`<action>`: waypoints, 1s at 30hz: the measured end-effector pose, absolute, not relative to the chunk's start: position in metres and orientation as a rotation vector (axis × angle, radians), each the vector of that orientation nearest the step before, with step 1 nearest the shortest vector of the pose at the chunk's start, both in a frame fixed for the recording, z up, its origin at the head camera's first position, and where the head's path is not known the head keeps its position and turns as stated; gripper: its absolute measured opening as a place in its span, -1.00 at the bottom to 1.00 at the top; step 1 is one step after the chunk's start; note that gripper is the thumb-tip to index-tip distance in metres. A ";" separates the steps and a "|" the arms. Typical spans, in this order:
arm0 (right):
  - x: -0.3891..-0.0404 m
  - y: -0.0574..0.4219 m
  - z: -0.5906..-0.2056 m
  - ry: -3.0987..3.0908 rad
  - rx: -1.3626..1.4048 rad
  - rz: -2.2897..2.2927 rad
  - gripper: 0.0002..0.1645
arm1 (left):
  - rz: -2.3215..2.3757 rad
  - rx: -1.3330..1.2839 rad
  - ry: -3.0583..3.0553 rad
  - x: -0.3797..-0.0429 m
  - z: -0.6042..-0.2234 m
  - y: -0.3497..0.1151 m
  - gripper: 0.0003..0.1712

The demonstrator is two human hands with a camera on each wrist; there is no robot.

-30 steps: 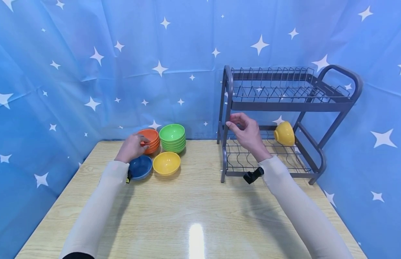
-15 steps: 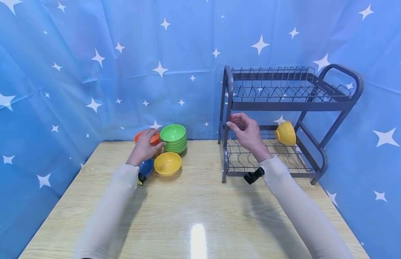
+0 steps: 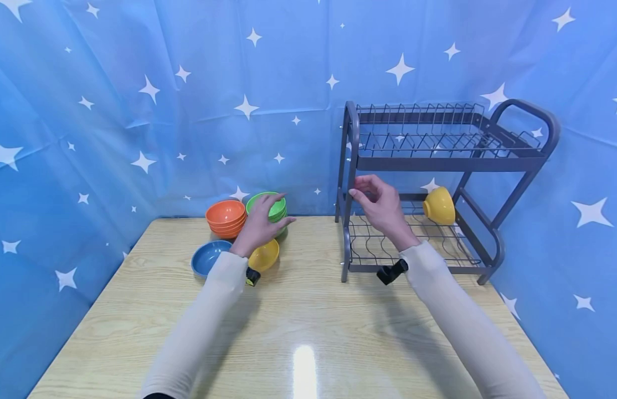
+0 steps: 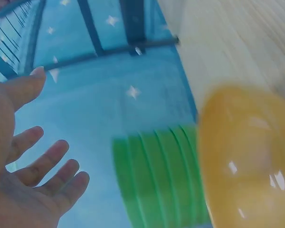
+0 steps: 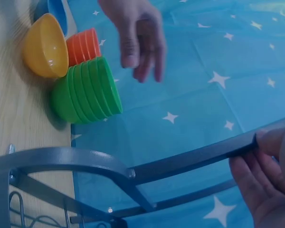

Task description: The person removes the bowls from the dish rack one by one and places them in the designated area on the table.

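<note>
My left hand [image 3: 261,221], fingers spread, hovers over the stack of green bowls [image 5: 88,90] and holds nothing. In the left wrist view its palm [image 4: 19,190] is apart from the green stack and a yellow bowl [image 4: 249,161]. From the head, the hand and wrist partly cover both. To its left stand a stack of orange bowls [image 3: 226,219] and a blue bowl [image 3: 206,258]. My right hand [image 3: 385,209] grips the left post of a dark grey two-tier dish rack [image 3: 408,164], thumb on one side and fingers on the other [image 5: 256,183].
Another yellow bowl [image 3: 440,206] lies tipped on its side on the rack's lower tier. Wire dividers [image 3: 413,133] line the upper tier. A blue star-patterned curtain [image 3: 199,127] hangs behind and beside the wooden table [image 3: 298,310].
My left hand has moved right, from the orange bowls to above the green stack, and its fingers have spread. The orange and blue bowls are uncovered. My right hand stays on the rack's post.
</note>
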State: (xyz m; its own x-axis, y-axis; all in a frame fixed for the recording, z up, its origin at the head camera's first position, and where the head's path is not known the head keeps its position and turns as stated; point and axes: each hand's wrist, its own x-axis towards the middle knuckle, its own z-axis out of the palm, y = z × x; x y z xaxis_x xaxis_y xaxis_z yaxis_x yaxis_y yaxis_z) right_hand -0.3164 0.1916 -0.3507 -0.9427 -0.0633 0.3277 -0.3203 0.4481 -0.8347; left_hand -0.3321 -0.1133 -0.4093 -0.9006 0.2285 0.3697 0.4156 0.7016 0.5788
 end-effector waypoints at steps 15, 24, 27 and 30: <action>-0.323 0.237 -0.366 -2.538 0.533 1.002 -0.47 | -1.271 -0.760 -2.504 -0.323 -0.376 -0.042 -0.20; -0.343 0.287 -0.388 -2.589 0.398 0.726 -0.32 | -1.500 -0.829 -2.392 -0.323 -0.357 -0.007 -0.14; -0.349 0.305 -0.396 -2.583 0.334 0.698 -0.30 | -1.538 -0.841 -2.352 -0.322 -0.350 0.001 -0.17; -0.352 0.321 -0.401 -2.591 0.246 0.702 -0.27 | -1.555 -0.835 -2.340 -0.323 -0.346 0.007 -0.20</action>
